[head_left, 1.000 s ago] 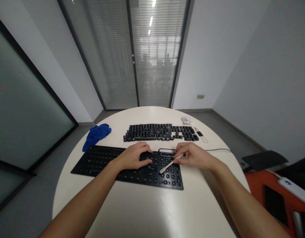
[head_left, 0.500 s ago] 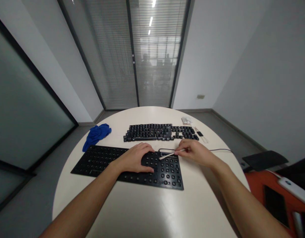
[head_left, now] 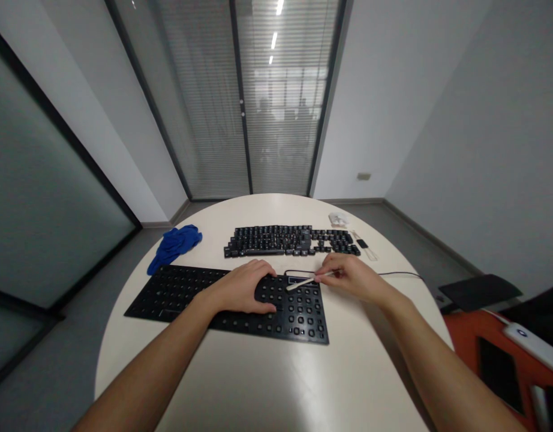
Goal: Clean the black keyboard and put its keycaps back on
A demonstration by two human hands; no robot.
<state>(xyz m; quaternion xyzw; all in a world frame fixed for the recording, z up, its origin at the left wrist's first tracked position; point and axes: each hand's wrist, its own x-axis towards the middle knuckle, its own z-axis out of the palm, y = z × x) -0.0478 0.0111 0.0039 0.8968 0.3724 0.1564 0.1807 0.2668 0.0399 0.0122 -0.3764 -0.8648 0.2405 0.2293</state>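
A black keyboard base (head_left: pixel 186 291) with its keycaps off lies slightly slanted on the table. My left hand (head_left: pixel 243 287) rests across its middle, thumb on top and fingers at the far edge, gripping it. Between the pinched fingertips of my right hand (head_left: pixel 348 275) is a white cotton swab (head_left: pixel 300 284). Its tip points left and lies over the upper part of the base, near the number pad; exact contact is too small to tell. Behind the base, loose black keycaps (head_left: pixel 272 239) are laid out in keyboard order.
A crumpled blue cloth (head_left: pixel 175 245) lies at the left. A wire keycap puller (head_left: pixel 362 243) and a whitish packet (head_left: pixel 338 219) lie at the back right. The cable (head_left: pixel 400 273) runs off the right edge. An orange chair (head_left: pixel 469 342) holds a phone (head_left: pixel 499 372) and a white device (head_left: pixel 535 347).
The keyboard base has shifted slightly left, together with my left hand. My right hand and the cotton swab have moved a little left too.
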